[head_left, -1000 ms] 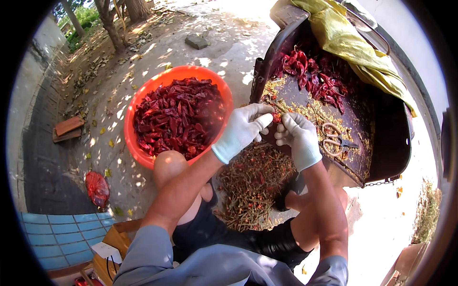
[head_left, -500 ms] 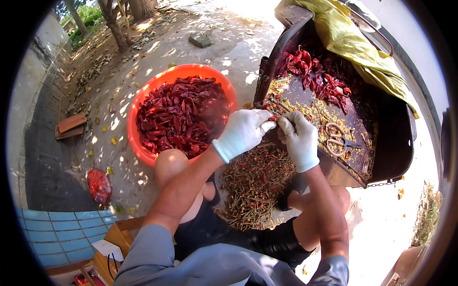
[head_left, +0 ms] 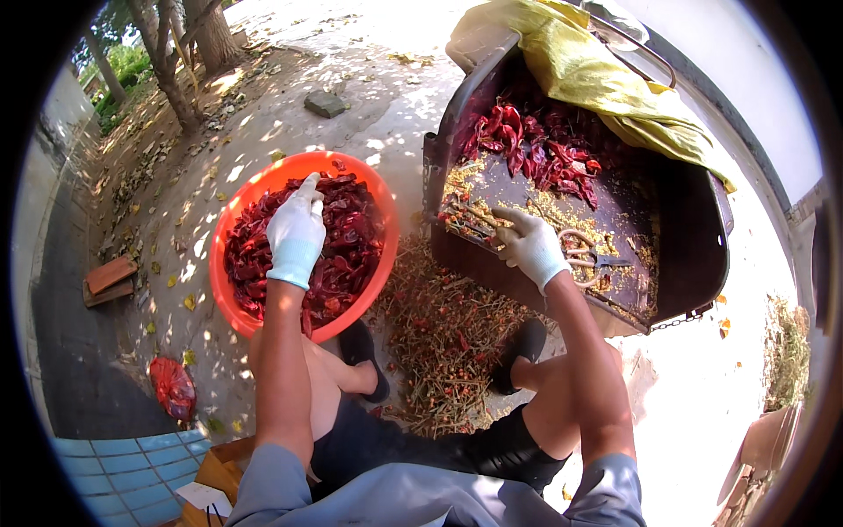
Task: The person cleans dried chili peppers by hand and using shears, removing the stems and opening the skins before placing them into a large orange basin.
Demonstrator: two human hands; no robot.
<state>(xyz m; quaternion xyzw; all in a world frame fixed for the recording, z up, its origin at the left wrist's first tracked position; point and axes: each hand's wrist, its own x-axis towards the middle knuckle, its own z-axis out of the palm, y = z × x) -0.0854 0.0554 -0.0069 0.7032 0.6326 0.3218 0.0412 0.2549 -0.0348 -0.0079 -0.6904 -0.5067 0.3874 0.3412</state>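
Note:
My left hand (head_left: 297, 230), in a white glove with a pale blue cuff, is over an orange basin (head_left: 386, 206) heaped with dried red chillies (head_left: 347, 228). Its fingers are stretched away from me, and nothing shows in them. Over the near edge of a dark metal cart bed (head_left: 632, 228), my gloved right hand (head_left: 529, 246) has its index finger extended and the thumb apart. Thin stems and yellow seeds (head_left: 461, 184) lie around its fingertips. Just right of that hand are scissors (head_left: 580, 250) with tan handles. More dried chillies (head_left: 536, 154) are piled deeper in the cart.
Between my feet spreads a heap of chilli stems (head_left: 448, 342). A yellow-green sack (head_left: 597, 75) drapes over the cart's far side. To the left are a red plastic bag (head_left: 172, 386) and bricks (head_left: 111, 277). A stone (head_left: 325, 104) lies beyond the basin.
My hands were together at the cart's near corner and have separated. The left has moved left over the basin; the right is over the cart edge. The view has shifted slightly.

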